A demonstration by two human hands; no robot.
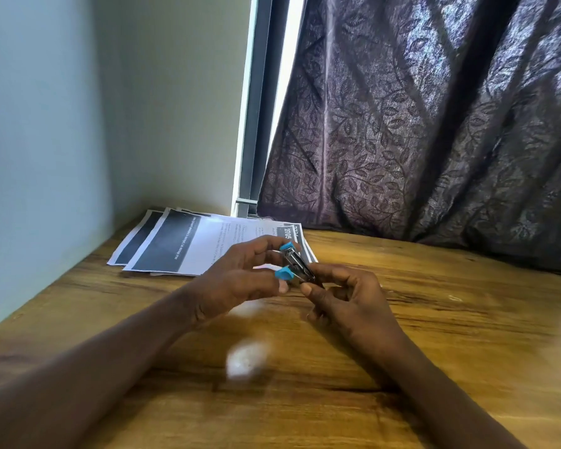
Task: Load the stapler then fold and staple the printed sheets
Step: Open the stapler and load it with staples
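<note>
Stapler (297,264) hinged open, long axis slanting far-left to near-right, gripped by both hands (240,280).

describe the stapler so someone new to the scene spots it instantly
Start at the wooden table below the dark curtain. Above its middle, the left hand and right hand meet. Between them sits the stapler: small, metal, the only thing with bright blue tips.

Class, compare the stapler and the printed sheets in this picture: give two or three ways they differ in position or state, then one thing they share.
The stapler is held above the table by the left hand and the right hand; the printed sheets lie flat on it, untouched. The stapler is hinged open; the sheets are unfolded, fanned loosely. Both are needed for the task, and both sit towards the table's far side.
</note>
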